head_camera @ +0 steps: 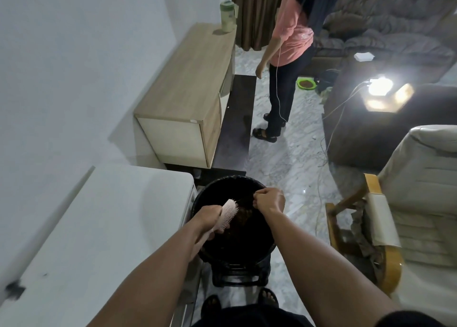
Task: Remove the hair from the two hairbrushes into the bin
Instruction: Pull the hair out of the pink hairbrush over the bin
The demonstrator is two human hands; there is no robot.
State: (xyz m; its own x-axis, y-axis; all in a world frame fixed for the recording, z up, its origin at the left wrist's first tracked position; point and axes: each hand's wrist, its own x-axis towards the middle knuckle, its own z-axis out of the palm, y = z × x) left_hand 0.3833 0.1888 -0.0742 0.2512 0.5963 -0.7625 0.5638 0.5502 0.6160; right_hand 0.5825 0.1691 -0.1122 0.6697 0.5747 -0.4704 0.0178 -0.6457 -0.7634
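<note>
A pale pink hairbrush is held over the black round bin, bristles facing right. My left hand grips its handle. My right hand is pinched shut above the far side of the bin, pulling dark strands of hair that stretch from the brush's bristles. A brownish clump lies inside the bin below the brush. Only one hairbrush is in view.
A white counter runs along my left, touching the bin. A wooden cabinet stands ahead on the left. A person in a pink shirt stands on the marble floor beyond. A wooden-armed chair is at the right.
</note>
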